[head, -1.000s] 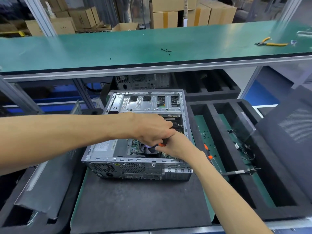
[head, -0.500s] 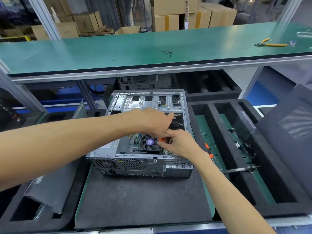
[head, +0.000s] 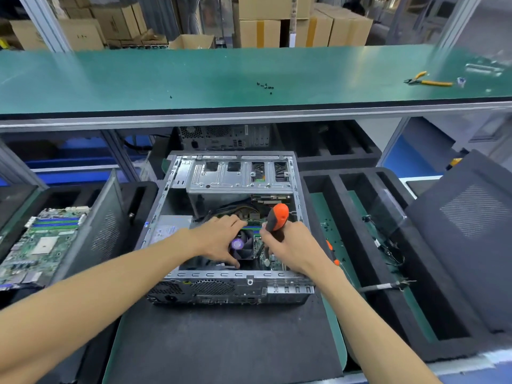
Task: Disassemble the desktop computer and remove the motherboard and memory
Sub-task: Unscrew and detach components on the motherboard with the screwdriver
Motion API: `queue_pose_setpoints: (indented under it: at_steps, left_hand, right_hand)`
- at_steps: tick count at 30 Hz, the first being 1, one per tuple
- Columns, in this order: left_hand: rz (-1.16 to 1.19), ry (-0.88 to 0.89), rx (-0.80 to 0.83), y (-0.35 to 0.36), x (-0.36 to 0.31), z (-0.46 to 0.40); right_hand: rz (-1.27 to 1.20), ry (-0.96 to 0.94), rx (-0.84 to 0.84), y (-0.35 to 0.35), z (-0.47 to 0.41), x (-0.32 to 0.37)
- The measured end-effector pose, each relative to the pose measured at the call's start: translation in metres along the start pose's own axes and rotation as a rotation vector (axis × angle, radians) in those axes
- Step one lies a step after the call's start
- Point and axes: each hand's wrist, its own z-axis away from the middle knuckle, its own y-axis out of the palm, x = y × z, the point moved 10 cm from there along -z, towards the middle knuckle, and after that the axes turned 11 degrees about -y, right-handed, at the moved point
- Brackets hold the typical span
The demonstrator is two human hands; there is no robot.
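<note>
While the opened computer case [head: 232,225] is lying on the black mat [head: 221,342], the left hand [head: 219,239] is spreading relaxed fingers over the cooler fan [head: 243,246] on the motherboard [head: 267,259], and the right hand [head: 291,245] is clutching the orange-and-black screwdriver [head: 277,217] beside it.

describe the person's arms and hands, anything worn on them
Both forearms are bare as far as the picture shows: no sleeves, gloves, wristband or watch in view. The left hand and right hand show no rings or markings; the fingers are uncovered.
</note>
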Motion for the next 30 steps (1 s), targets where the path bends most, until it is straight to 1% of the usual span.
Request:
queue_pose_setpoints:
  at_steps: [2, 6, 9, 12, 14, 17, 21, 22, 25, 26, 30]
  left_hand:
    - [-0.040, 0.032, -0.039, 0.012, -0.004, -0.011]
    - [0.037, 0.060, -0.058, 0.021, -0.005, -0.027]
    - [0.030, 0.103, -0.102, 0.021, -0.002, -0.028]
    - [0.010, 0.148, -0.123, 0.019, -0.004, -0.027]
    - [-0.008, 0.169, -0.129, 0.016, -0.006, -0.027]
    - [-0.016, 0.185, -0.133, 0.014, -0.006, -0.028]
    - [0.012, 0.163, -0.143, 0.017, -0.003, -0.028]
    - [0.021, 0.156, -0.145, 0.018, -0.002, -0.028]
    - [0.032, 0.143, -0.138, 0.021, -0.001, -0.029]
    - [0.033, 0.142, -0.133, 0.021, -0.001, -0.030]
    - [0.060, 0.137, -0.120, 0.020, -0.001, -0.029]
  right_hand:
    - [0.008, 0.015, -0.008, 0.000, 0.000, -0.003]
    - [-0.054, 0.064, -0.017, 0.003, 0.000, -0.012]
    - [-0.179, 0.126, -0.056, 0.003, 0.002, -0.018]
    - [-0.273, 0.131, -0.086, 0.002, 0.002, -0.017]
    - [-0.255, 0.137, -0.081, 0.002, 0.003, -0.015]
    - [-0.163, 0.124, -0.039, 0.001, 0.002, -0.011]
    - [0.019, 0.024, 0.007, 0.001, -0.001, 0.001]
    - [0.012, 0.020, 0.010, 0.001, -0.001, 0.002]
    - [-0.133, 0.064, -0.014, 0.001, 0.000, -0.002]
    - [-0.140, 0.068, -0.024, 0.000, 0.000, -0.002]
    - [-0.027, 0.035, 0.022, 0.003, -0.001, 0.001]
